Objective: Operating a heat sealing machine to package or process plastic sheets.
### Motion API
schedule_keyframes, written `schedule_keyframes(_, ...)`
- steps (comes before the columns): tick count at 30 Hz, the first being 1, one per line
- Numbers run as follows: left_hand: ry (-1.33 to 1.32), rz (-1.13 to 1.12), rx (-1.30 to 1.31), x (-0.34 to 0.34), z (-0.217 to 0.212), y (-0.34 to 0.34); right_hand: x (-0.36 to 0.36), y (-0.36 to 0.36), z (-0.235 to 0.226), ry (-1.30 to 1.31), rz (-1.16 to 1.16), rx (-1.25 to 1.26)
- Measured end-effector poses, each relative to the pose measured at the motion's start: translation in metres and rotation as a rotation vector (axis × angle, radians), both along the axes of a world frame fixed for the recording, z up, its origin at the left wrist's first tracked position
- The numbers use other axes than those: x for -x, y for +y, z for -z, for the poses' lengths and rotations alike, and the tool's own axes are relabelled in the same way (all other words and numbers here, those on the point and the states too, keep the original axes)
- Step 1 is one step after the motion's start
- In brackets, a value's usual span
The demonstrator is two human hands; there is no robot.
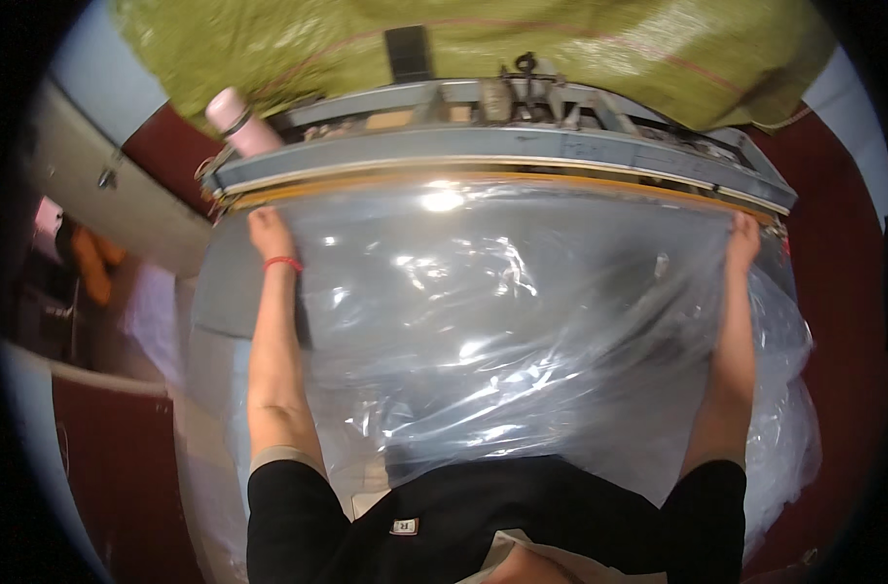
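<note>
A wide sheet of clear plastic film (pixel 483 282) spreads over a grey work surface (pixel 232 273) between my arms, creased and shiny, its right side hanging off the edge. Its far edge runs along an orange strip (pixel 483 178) under the blue-grey metal beam (pixel 395 151) of a machine. My left hand (pixel 268 232), below a red bracelet, is closed on the film's far left corner, close to the strip. At the far right corner my right hand (pixel 743 238) also grips the film, fingers pressed together. Both arms are stretched forward.
A pink bottle (pixel 241 122) leans at the machine's left end. Small parts and a metal fitting (pixel 527 88) sit in the frame behind the beam. Yellow-green woven sheeting (pixel 561 39) covers the back. At left, a door (pixel 113 185) stands beside a doorway.
</note>
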State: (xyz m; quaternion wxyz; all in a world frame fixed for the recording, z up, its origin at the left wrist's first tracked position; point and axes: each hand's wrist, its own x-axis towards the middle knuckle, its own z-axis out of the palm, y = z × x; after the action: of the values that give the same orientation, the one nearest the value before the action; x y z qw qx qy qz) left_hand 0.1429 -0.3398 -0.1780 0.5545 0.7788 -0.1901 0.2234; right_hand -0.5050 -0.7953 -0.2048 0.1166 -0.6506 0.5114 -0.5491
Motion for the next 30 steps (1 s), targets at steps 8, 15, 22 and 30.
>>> schedule_keyframes(8,0.124,0.085,0.109,-0.029,0.004,-0.03,-0.017,-0.016,-0.002,-0.323,0.059,-0.029)
schedule_keyframes(15,0.037,-0.201,0.079,-0.042,0.002,-0.02,-0.02,-0.002,-0.023,-0.148,0.333,0.081)
schedule_keyframes(22,0.354,0.288,0.184,-0.016,-0.01,0.001,-0.017,0.024,-0.032,-0.533,0.055,-0.061)
schedule_keyframes(30,0.275,0.682,0.006,0.146,-0.083,0.13,0.106,0.137,-0.083,0.274,0.37,0.329)
